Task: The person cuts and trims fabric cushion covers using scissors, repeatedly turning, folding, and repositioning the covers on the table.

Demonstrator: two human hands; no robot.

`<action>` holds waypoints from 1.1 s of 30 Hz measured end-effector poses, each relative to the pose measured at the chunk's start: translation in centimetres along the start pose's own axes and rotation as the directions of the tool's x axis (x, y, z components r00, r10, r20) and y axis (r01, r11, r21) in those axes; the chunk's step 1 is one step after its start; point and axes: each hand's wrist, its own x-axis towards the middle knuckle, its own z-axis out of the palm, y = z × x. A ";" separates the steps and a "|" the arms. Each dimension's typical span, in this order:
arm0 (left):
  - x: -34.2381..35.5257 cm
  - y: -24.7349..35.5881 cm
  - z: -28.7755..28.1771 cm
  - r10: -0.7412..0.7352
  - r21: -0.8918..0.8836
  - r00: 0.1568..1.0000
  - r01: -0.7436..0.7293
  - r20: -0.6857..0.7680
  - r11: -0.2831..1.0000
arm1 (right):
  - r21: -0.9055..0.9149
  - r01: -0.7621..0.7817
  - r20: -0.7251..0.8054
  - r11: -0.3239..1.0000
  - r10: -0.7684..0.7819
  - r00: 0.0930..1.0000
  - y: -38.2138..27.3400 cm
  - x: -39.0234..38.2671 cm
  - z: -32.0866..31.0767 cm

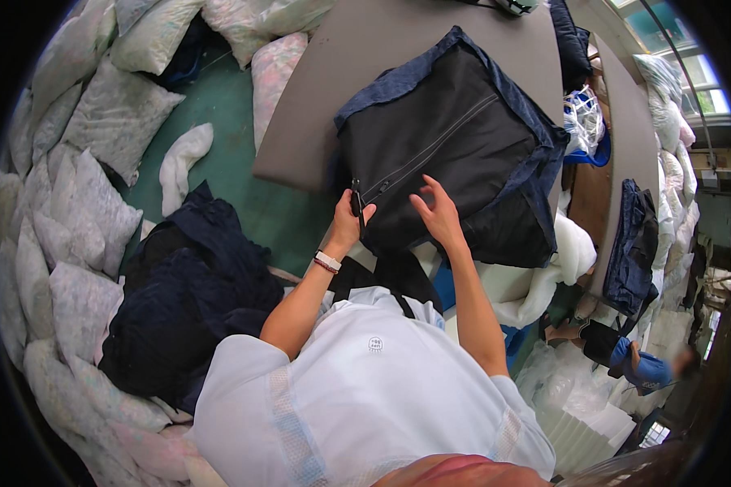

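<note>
A black fabric cover [430, 122] with a dark blue border lies on the grey table in front of me. A zipper [439, 146] runs slantwise across it, and its slider [382, 187] sits near the lower left end. My left hand [347, 223] is closed at the cover's near left edge, around a slim, dark, upright thing [356, 199]; whether this is a small tool or a folded edge, I cannot tell. Over the near part of the cover is my right hand [440, 213], its fingers apart and nothing in them.
Dark blue fabric [195, 284] is heaped at my left. Stuffed pillows [122, 118] pile up along the left side, and white stuffing [185, 166] lies on the green floor. A blue basket [593, 150] stands beyond the grey table [317, 97]. Another person [646, 365] is far right.
</note>
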 end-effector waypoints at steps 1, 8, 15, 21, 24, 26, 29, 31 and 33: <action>-0.7 0.3 -0.3 0.026 0.053 1.000 -0.027 0.004 0.998 | -0.198 0.059 0.118 0.978 -0.036 0.992 -1.2 0.8 1.6; -5.7 -0.8 -2.8 -0.035 0.087 0.975 0.055 -0.219 0.995 | -0.336 0.395 0.483 0.855 -0.203 0.852 -1.3 0.4 7.6; -5.8 4.0 -1.2 0.068 0.363 0.976 0.013 -0.209 0.932 | -0.328 0.629 0.572 0.705 -0.381 0.726 -2.5 1.9 2.4; -7.7 7.3 -2.2 0.082 0.334 0.974 -0.007 -0.212 0.943 | -0.348 0.698 0.641 0.626 -0.384 0.664 -1.6 9.8 -5.5; -8.2 11.0 -4.5 0.229 0.503 0.938 -0.070 -0.262 0.862 | -0.502 0.443 0.345 0.743 -0.298 0.890 3.9 17.6 -14.5; -8.3 12.6 -7.0 0.244 0.448 0.912 -0.076 -0.331 0.891 | -0.470 0.251 0.218 0.846 -0.165 0.962 5.7 20.0 -21.4; -6.1 17.6 -8.6 0.272 0.398 0.891 -0.115 -0.363 0.910 | -0.506 0.202 0.139 0.839 -0.152 0.979 6.6 19.9 -32.0; -3.8 20.8 -8.3 0.302 0.360 0.899 -0.180 -0.318 0.915 | -0.557 0.068 0.070 0.827 -0.035 0.997 8.2 17.3 -39.6; -2.2 24.2 -7.5 0.387 0.489 0.897 -0.245 -0.214 0.837 | -0.478 -0.080 0.014 0.875 0.098 0.995 10.5 14.5 -44.5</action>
